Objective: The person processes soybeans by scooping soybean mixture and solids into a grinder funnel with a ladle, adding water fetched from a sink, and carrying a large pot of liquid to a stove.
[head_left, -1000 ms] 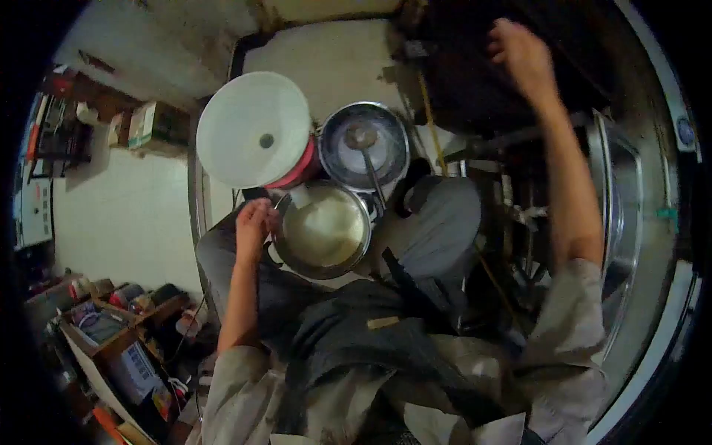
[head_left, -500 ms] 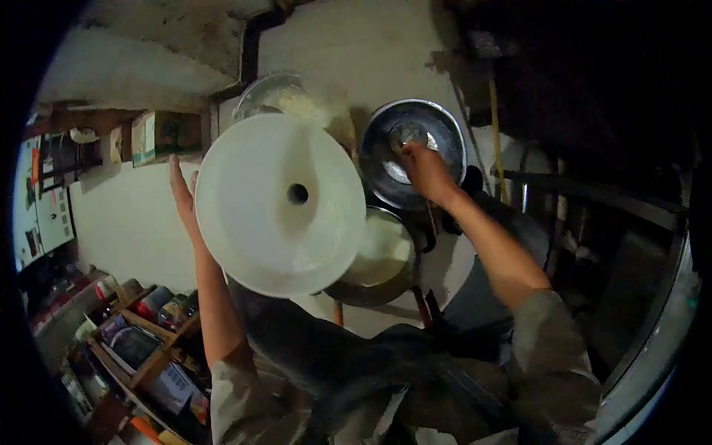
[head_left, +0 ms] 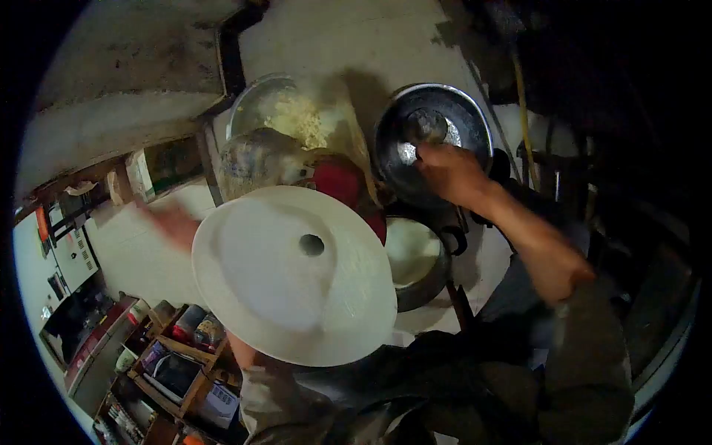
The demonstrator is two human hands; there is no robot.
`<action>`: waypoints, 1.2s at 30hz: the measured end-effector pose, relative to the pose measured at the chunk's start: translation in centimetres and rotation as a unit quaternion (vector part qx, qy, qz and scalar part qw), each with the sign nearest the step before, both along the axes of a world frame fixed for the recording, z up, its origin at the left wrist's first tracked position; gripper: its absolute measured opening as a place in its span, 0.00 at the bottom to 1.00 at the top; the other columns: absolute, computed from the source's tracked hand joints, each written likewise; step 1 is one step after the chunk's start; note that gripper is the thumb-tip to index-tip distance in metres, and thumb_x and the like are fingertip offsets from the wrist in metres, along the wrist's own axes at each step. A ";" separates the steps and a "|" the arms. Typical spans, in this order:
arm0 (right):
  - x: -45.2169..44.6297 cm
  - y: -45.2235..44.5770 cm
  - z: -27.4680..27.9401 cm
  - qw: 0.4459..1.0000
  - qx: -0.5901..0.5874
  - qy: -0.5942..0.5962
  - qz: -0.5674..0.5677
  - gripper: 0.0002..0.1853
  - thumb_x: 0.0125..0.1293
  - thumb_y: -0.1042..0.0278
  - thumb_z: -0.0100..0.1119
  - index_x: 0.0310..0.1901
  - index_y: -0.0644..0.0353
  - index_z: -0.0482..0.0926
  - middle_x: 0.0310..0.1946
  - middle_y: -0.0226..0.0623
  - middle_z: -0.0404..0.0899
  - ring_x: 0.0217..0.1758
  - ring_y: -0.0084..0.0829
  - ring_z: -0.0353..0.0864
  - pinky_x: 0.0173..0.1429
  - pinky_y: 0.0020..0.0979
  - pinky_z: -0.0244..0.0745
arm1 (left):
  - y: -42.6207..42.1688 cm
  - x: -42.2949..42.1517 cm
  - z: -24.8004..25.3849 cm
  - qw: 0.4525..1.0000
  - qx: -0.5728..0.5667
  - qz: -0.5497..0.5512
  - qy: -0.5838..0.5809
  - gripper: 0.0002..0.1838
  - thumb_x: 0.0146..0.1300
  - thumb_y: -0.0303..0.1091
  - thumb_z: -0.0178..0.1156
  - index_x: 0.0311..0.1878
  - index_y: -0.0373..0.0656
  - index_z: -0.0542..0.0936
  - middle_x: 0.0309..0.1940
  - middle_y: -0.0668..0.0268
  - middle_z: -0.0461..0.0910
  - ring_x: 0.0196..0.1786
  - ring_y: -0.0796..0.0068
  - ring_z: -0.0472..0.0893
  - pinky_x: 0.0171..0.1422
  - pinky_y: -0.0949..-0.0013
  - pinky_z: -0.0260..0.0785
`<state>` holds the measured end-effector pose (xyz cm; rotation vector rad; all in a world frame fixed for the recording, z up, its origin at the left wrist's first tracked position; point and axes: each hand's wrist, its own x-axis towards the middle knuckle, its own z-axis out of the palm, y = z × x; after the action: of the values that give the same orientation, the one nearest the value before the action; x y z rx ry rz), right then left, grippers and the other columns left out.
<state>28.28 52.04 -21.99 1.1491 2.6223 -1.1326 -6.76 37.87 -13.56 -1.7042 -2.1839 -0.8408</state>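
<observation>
A large white funnel-shaped bowl [head_left: 289, 297] with a round dark hole tilts in front of me, covering most of my left forearm. My left hand [head_left: 170, 222] is by its left rim. Motion smears its fingers, and I cannot tell whether they touch the rim. Over the dark metal pot [head_left: 386, 144], my right hand [head_left: 454, 176] grips a small round metal cup [head_left: 428, 126] inside the pot's opening. Behind the funnel is a machine with a grey rounded body [head_left: 259, 159] and a red part [head_left: 336, 180].
A wide bowl [head_left: 241, 111] with pale yellowish crumbly stuff stands beyond the machine. Close to my knees is a handled pot [head_left: 424, 297] of whitish contents. Wooden shelves [head_left: 194, 386] with jars and boxes are at lower left; a yellow pole [head_left: 525, 119] stands at right.
The funnel has tipped and shifted lower in view, uncovering the machine behind it. My left hand has moved left and down, blurring. My right hand stays at the dark pot with the cup.
</observation>
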 end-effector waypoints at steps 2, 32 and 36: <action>0.1 0.0 0.7 0.999 -0.035 0.014 0.004 0.07 0.65 0.66 0.53 0.36 0.61 0.73 0.32 0.51 0.78 0.38 0.54 0.79 0.41 0.49 0.71 | -1.6 -1.7 -7.4 0.929 -0.331 -0.116 0.117 0.32 0.69 0.51 0.44 0.73 0.49 0.59 0.73 0.60 0.57 0.74 0.49 0.55 0.74 0.47 0.49; 0.2 -0.1 -0.5 0.998 0.031 -0.026 0.043 0.09 0.63 0.65 0.54 0.38 0.61 0.76 0.29 0.53 0.78 0.38 0.55 0.79 0.44 0.51 0.73 | 0.5 0.0 0.6 0.996 -0.068 0.028 -0.058 0.31 0.62 0.44 0.56 0.70 0.68 0.65 0.74 0.69 0.55 0.76 0.54 0.52 0.73 0.37 0.46; -0.4 -0.3 0.2 0.997 -0.017 -0.055 0.046 0.08 0.63 0.65 0.54 0.37 0.61 0.77 0.32 0.54 0.78 0.39 0.55 0.79 0.45 0.50 0.73 | -1.7 -0.8 -7.1 0.971 -0.206 -0.098 0.073 0.33 0.57 0.44 0.61 0.68 0.70 0.66 0.74 0.71 0.54 0.76 0.54 0.51 0.72 0.36 0.47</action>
<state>27.90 51.70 -21.84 1.0422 2.5354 -1.0616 -7.53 36.15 -20.70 -2.1244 -2.2264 -0.2942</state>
